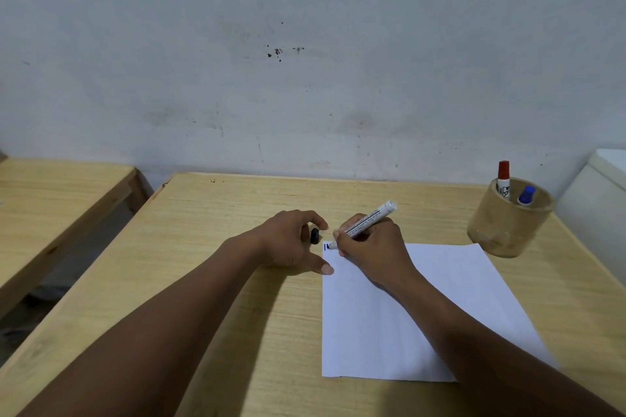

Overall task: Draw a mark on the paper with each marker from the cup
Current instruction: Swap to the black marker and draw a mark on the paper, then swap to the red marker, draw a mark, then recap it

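Observation:
A white sheet of paper [379,325] lies on the wooden table [220,281]. My right hand [372,247] grips an uncapped white marker [367,222], its tip touching the paper's top left corner beside a short dark mark [326,246]. My left hand [291,240] rests on the table just left of the paper, its fingers curled around the black cap [314,236] and its thumb on the paper's edge. A round wooden cup [508,227] stands at the far right and holds a red-capped marker [503,176] and a blue-capped marker [526,195].
A second wooden table [50,200] stands to the left across a gap. A white object [599,193] sits at the right edge beside the cup. A stained white wall [305,61] rises directly behind the table.

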`<control>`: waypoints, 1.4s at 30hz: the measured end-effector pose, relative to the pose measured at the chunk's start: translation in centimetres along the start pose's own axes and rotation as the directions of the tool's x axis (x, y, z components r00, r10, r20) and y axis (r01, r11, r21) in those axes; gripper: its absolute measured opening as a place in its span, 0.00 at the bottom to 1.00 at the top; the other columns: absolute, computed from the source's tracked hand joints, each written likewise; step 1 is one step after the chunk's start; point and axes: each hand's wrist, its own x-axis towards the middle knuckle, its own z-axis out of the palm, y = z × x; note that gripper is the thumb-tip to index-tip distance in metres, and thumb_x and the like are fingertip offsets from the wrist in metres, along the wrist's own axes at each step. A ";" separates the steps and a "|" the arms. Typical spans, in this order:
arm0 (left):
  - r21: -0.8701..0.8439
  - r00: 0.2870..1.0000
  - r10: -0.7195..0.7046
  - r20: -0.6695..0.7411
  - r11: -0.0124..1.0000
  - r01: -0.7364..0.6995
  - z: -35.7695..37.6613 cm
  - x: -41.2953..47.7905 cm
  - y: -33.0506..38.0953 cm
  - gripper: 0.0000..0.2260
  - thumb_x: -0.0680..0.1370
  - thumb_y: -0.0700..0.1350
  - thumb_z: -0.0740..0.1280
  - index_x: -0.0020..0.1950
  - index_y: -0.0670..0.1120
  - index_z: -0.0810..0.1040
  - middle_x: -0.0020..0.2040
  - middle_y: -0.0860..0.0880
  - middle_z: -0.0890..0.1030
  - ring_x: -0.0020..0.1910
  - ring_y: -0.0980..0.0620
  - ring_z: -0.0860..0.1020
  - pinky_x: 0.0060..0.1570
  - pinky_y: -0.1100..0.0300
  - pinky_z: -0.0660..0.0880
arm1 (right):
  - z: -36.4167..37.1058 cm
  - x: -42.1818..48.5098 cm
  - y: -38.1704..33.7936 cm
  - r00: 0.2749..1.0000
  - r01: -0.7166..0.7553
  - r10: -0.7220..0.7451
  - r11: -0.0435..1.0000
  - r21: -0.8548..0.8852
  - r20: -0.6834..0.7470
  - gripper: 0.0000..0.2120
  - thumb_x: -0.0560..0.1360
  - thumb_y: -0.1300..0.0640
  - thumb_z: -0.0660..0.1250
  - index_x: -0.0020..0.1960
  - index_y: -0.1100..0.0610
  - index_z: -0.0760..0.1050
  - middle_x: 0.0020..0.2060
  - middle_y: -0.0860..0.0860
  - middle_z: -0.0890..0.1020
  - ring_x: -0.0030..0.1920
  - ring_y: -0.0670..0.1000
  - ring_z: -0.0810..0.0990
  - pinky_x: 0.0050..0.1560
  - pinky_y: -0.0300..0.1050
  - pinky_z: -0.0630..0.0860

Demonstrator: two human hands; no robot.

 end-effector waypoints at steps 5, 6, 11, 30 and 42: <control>-0.016 1.000 -0.016 0.001 1.000 0.016 -0.1 0.0 0.0 0.36 0.62 0.60 0.83 0.67 0.56 0.76 0.52 0.54 0.81 0.52 0.52 0.81 0.57 0.55 0.79 | -0.3 0.1 -0.2 0.999 -0.037 0.039 0.995 0.097 -0.014 0.03 0.72 0.57 0.75 0.41 0.56 0.83 0.33 0.55 0.87 0.34 0.53 0.87 0.38 0.52 0.81; -0.050 1.000 -0.027 -0.001 0.998 0.027 -0.2 0.0 -0.1 0.32 0.63 0.60 0.82 0.64 0.56 0.78 0.51 0.53 0.83 0.50 0.52 0.82 0.56 0.55 0.80 | -0.4 0.2 -0.5 0.998 -0.056 0.061 0.988 0.142 -0.032 0.03 0.74 0.59 0.74 0.43 0.58 0.83 0.34 0.56 0.87 0.34 0.52 0.86 0.36 0.49 0.78; -0.166 0.994 -0.007 -0.113 0.986 -0.012 -0.2 0.5 -0.9 0.03 0.73 0.50 0.75 0.45 0.53 0.88 0.41 0.49 0.88 0.38 0.56 0.82 0.50 0.52 0.82 | -1.6 0.4 -2.3 0.969 -0.165 0.227 0.886 0.434 -0.096 0.05 0.77 0.61 0.70 0.44 0.62 0.82 0.32 0.57 0.82 0.28 0.52 0.77 0.26 0.42 0.68; -0.902 0.985 0.074 -0.155 0.396 -0.171 -1.3 5.4 14.0 0.18 0.66 0.55 0.78 0.51 0.47 0.88 0.41 0.51 0.84 0.37 0.52 0.81 0.42 0.59 0.73 | -12.2 0.9 -9.2 0.970 0.005 0.164 0.722 0.692 -0.179 0.06 0.78 0.59 0.71 0.44 0.60 0.80 0.30 0.53 0.83 0.27 0.47 0.81 0.26 0.38 0.71; -0.789 0.949 0.102 -0.299 0.533 -0.306 -0.7 6.4 19.3 0.08 0.75 0.50 0.76 0.43 0.46 0.87 0.36 0.51 0.83 0.39 0.52 0.83 0.42 0.59 0.75 | -16.2 0.7 -10.0 0.966 0.014 0.149 0.787 0.617 -0.211 0.11 0.76 0.53 0.75 0.50 0.61 0.81 0.35 0.55 0.83 0.26 0.47 0.80 0.23 0.36 0.69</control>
